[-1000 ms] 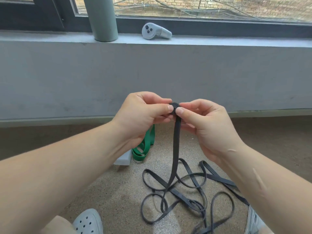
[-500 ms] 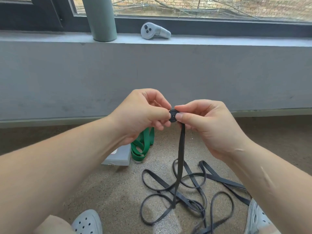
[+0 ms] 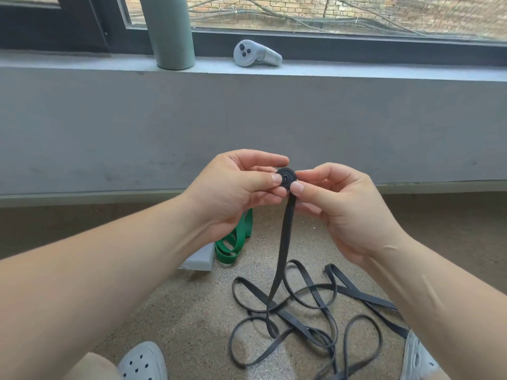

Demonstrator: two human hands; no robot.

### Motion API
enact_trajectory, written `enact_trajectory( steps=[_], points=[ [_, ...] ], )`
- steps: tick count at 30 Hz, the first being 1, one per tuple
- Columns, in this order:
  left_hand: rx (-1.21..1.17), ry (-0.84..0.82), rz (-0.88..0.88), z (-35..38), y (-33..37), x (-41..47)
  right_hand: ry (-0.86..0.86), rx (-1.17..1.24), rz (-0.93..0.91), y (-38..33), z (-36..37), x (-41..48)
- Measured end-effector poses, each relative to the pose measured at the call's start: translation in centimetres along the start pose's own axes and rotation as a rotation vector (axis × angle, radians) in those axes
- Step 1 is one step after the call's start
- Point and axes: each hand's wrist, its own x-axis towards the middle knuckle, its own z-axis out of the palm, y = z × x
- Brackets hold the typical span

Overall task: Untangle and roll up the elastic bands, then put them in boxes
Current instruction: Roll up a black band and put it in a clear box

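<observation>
- You've got the black band point(image 3: 284, 248) held up in front of you, its top end wound into a tight little coil point(image 3: 286, 176) between both hands.
- Your left hand point(image 3: 236, 193) pinches the coil's left side with thumb and fingertips. Your right hand point(image 3: 343, 204) pinches the lower right edge, right where the strand leaves it.
- From there the strand hangs straight down to the floor point(image 3: 192, 311), and the rest lies in loose, overlapping loops.
- A green band point(image 3: 233, 244) lies bunched on the floor beyond your left wrist, just beside a grey box point(image 3: 200, 260).
- Up on the windowsill point(image 3: 356, 71) a white controller point(image 3: 256, 54) lies near a grey-green cylinder point(image 3: 168, 31).
</observation>
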Motion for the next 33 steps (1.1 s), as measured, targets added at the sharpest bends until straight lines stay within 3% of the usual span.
enact_trajectory(
  steps=[5,11,14,25,29,33],
  points=[
    [-0.081,0.001,0.002,0.7,-1.0,-0.1,0.099,-0.04,-0.055,0.6,0.5,0.0],
    [0.269,-0.042,0.003,0.3,0.3,-0.1,0.045,-0.25,-0.108,0.0,-0.2,0.0],
    [0.317,-0.076,-0.004,-0.1,0.9,0.0,-0.017,-0.272,-0.087,-0.3,-0.2,0.0],
    [-0.09,0.087,0.037,1.1,-0.9,-0.1,0.086,-0.079,-0.077,0.5,0.4,0.1],
    [0.083,0.017,0.01,0.7,-0.7,-0.3,0.115,-0.163,-0.136,0.7,0.0,0.1],
    [0.229,-0.016,0.03,0.0,0.0,-0.3,0.035,-0.229,-0.122,0.2,-0.4,0.0]
  ],
)
